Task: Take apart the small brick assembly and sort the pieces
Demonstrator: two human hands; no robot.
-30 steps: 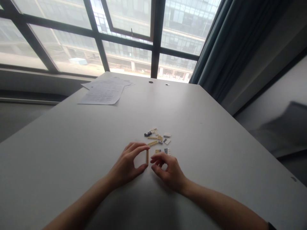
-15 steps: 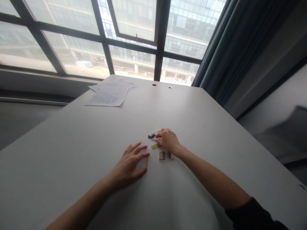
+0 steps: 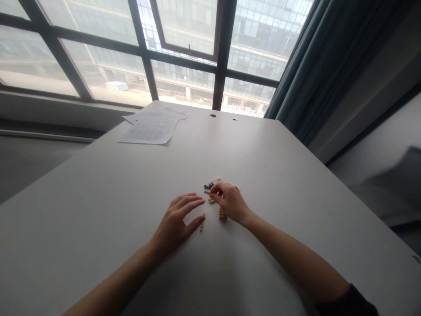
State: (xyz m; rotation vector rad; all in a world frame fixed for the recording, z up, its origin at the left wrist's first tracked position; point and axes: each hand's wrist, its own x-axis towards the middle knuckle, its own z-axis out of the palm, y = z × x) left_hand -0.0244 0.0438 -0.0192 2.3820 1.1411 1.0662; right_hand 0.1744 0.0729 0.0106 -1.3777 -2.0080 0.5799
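Between thumb and forefinger, my right hand (image 3: 230,199) pinches a narrow yellow toy brick (image 3: 207,192) by its right end. My left hand (image 3: 179,215) is open, fingers spread, holding nothing. Its thumb tip overlaps or lies right beside an upright-running strip of yellow toy brick (image 3: 201,226); I cannot tell whether it touches. Another yellow brick (image 3: 211,201) shows just under my right hand. Nearer to me, a yellow and dark block of bricks (image 3: 222,214) is partly covered by that hand. Small black bricks (image 3: 208,186) lie beyond its fingertips.
Pale pieces (image 3: 216,179) lie behind the black bricks. All of this sits on a white table (image 3: 108,210). Printed papers (image 3: 151,129) rest at its far left, and two round holes mark the far edge. Beyond stand windows and a dark blue curtain (image 3: 302,74).
My right hand has drawn a little toward me and now holds the narrow yellow brick in a pinch. My left thumb has risen along the yellow strip, and the fingers sit closer together.
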